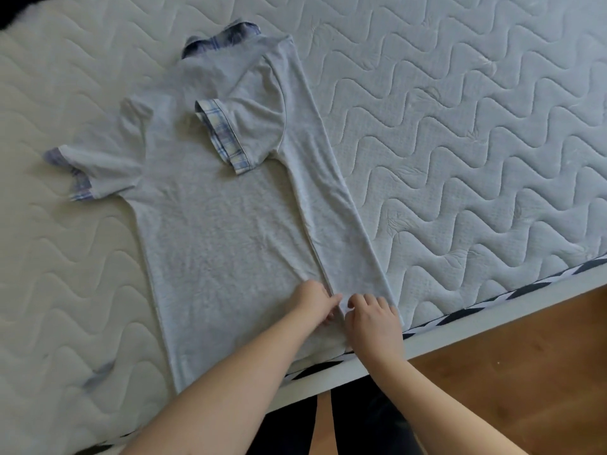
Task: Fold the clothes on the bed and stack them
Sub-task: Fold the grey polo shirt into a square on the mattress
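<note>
Quilted white mattress point(460, 142) lies bare left and right of one grey polo shirt point(213, 231), right side folded inward. At its hem near the bed edge, left hand point(315, 302) and right hand point(372, 318) fingers pinch the fold.

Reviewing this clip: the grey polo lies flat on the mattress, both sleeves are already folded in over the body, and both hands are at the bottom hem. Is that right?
Not quite. In the head view only one sleeve of the grey polo is folded in over the body; the other sleeve lies spread out on the mattress. The rest holds: the left hand and right hand are at the bottom hem.
</note>
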Action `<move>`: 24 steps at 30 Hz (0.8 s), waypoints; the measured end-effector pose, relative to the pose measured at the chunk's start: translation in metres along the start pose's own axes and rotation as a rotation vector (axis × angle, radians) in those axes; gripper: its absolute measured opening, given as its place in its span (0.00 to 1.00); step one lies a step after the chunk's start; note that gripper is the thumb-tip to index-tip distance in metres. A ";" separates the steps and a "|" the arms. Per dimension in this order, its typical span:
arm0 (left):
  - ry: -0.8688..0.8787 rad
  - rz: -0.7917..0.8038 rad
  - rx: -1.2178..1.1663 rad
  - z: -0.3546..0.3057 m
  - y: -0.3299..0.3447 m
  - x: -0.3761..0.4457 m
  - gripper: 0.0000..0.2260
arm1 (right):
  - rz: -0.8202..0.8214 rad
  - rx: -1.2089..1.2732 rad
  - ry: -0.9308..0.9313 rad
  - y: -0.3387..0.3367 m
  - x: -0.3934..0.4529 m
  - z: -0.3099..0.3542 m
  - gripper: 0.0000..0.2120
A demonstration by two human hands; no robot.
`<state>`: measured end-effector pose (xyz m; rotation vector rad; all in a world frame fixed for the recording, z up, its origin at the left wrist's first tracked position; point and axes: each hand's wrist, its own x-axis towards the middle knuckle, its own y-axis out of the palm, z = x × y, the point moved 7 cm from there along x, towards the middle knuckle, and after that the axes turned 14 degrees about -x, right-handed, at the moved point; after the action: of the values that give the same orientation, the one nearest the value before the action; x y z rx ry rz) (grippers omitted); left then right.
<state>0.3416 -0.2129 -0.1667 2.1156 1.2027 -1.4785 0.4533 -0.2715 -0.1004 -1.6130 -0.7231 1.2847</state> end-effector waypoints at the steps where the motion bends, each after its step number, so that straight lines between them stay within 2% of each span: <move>1: -0.003 -0.010 0.075 0.002 -0.006 0.000 0.17 | -0.027 0.024 -0.009 -0.006 0.009 0.004 0.04; 4: 0.070 -0.054 0.019 0.001 -0.038 0.006 0.15 | -0.076 0.049 -0.084 -0.024 0.041 0.025 0.04; 9: 0.316 -0.216 -0.179 -0.006 -0.139 0.017 0.07 | -0.097 0.040 -0.278 -0.057 0.096 0.087 0.15; 12: 0.436 -0.319 -0.200 -0.008 -0.208 0.021 0.03 | -0.113 0.028 -0.350 -0.078 0.124 0.126 0.20; 17: 0.542 -0.593 -0.249 0.003 -0.316 0.015 0.06 | -0.158 -0.005 -0.437 -0.107 0.157 0.185 0.23; 19: 0.549 -0.661 -0.253 0.011 -0.349 0.015 0.09 | -0.177 -0.040 -0.472 -0.114 0.168 0.209 0.25; 24: 0.553 -0.860 -0.075 0.033 -0.414 0.003 0.17 | -0.128 -0.102 -0.561 -0.119 0.186 0.271 0.28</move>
<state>0.0044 0.0189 -0.0948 2.1147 2.5534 -1.0540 0.2589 0.0180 -0.0780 -1.2578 -1.2274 1.6431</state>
